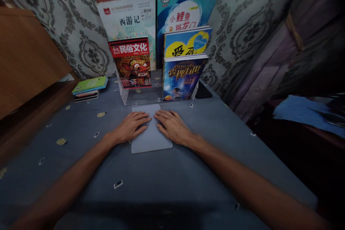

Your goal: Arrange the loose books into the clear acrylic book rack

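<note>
A thin, pale grey rectangular sheet lies flat on the table in front of a clear book stand; I cannot tell whether it is a board or a closed book. My left hand rests palm down over its left edge, fingers stretched out. On the right side of the sheet lies my right hand, also flat with its fingers extended. Neither hand grips anything. Just beyond my fingertips, the stand holds a red-topped book with a mask picture and a dark blue book.
Taller books, among them a white one and a teal one, rise behind in tiers. A small pile of books sits at the back left. A flat black object lies behind the stand's right side. Patterned wallpaper backs the table.
</note>
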`<action>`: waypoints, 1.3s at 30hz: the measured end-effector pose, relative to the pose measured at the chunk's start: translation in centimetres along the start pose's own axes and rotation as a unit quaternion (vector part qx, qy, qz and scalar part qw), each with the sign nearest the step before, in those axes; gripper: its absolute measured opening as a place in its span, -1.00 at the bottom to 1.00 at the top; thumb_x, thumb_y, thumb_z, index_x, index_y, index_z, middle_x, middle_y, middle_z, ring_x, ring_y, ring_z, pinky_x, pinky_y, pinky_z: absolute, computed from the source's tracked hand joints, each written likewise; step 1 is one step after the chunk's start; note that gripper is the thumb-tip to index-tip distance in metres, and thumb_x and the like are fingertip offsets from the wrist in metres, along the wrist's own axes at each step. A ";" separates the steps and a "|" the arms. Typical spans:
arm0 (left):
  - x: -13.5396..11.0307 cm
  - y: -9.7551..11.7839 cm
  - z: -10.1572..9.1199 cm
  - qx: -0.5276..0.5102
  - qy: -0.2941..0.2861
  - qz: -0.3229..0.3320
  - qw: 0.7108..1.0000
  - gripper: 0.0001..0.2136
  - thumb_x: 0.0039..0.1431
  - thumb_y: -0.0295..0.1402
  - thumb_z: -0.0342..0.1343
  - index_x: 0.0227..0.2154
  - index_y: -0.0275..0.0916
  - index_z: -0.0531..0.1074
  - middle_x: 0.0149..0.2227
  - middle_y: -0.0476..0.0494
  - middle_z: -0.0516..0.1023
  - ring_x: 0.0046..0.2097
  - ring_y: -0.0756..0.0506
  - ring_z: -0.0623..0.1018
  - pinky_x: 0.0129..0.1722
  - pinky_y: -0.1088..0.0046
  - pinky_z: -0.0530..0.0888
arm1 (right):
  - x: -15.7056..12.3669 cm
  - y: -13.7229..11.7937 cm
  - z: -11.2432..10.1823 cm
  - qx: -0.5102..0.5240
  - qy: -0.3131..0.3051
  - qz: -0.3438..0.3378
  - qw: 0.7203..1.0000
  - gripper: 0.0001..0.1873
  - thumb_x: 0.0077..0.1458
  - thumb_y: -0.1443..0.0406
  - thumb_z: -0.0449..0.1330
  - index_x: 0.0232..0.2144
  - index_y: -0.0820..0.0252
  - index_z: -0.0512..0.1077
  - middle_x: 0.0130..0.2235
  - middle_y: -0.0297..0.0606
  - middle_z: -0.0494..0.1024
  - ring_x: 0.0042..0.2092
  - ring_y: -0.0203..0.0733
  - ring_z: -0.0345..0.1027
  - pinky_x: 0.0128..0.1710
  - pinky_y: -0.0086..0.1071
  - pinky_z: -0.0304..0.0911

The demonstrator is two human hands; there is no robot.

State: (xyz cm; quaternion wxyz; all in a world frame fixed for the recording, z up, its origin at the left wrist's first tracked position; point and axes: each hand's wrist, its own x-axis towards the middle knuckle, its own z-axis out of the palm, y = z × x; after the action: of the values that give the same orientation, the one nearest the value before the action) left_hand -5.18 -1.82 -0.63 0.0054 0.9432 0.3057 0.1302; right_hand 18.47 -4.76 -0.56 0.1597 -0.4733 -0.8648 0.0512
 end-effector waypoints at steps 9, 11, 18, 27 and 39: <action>-0.4 -1.3 -3.1 0.066 -0.017 -0.064 0.996 -0.71 0.39 -0.33 -0.10 -0.31 -0.26 0.51 -0.29 -0.17 0.52 -0.22 -0.10 0.52 -0.16 0.38 0.46 | -0.1 -0.2 -0.6 -0.022 0.006 -0.010 1.000 -0.66 0.30 0.26 0.07 0.06 0.19 0.45 0.18 -0.07 0.45 0.19 0.03 0.27 0.16 -0.05 0.15; -0.5 -1.4 -3.6 0.051 -0.034 -0.059 0.996 -0.73 0.38 -0.32 -0.08 -0.28 -0.26 0.52 -0.27 -0.18 0.53 -0.23 -0.09 0.53 -0.19 0.40 0.45 | -0.1 -0.2 -0.8 -0.026 0.001 -0.005 1.000 -0.67 0.29 0.25 0.08 0.03 0.21 0.47 0.14 -0.06 0.48 0.13 0.06 0.30 0.09 -0.04 0.21; -1.1 -0.8 -3.8 0.030 -0.058 -0.063 0.996 -0.73 0.37 -0.27 -0.07 -0.12 -0.22 0.52 -0.11 -0.21 0.59 -0.07 -0.15 0.58 -0.02 0.33 0.48 | 0.0 0.1 -0.5 -0.011 0.024 -0.024 0.999 -0.71 0.26 0.28 0.10 -0.04 0.24 0.51 0.02 -0.06 0.54 0.03 0.05 0.33 0.05 -0.08 0.28; -1.0 -0.8 -3.1 0.007 -0.075 -0.068 0.995 -0.62 0.39 -0.17 -0.13 0.10 -0.23 0.41 0.16 -0.22 0.49 0.22 -0.17 0.44 0.23 0.25 0.36 | 0.2 0.4 0.1 0.014 0.038 -0.052 0.998 -0.68 0.26 0.34 0.06 -0.02 0.27 0.49 0.05 0.00 0.51 0.10 0.05 0.36 0.12 -0.06 0.29; -1.3 -2.3 -1.6 -0.024 -0.086 -0.080 0.993 -0.51 0.42 -0.10 -0.20 0.29 -0.22 0.20 0.36 -0.22 0.20 0.39 -0.11 0.17 0.35 0.23 0.14 | 0.6 0.6 0.9 -0.011 0.045 -0.006 0.999 -0.65 0.30 0.33 0.01 0.03 0.26 0.47 0.13 0.00 0.49 0.21 0.05 0.31 0.19 -0.05 0.24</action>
State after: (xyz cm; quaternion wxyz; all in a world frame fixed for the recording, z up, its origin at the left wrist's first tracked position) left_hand -7.90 -0.85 0.38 0.0647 0.9231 0.3751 0.0546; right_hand 18.32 -3.89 -1.42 0.1940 -0.4714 -0.8601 0.0193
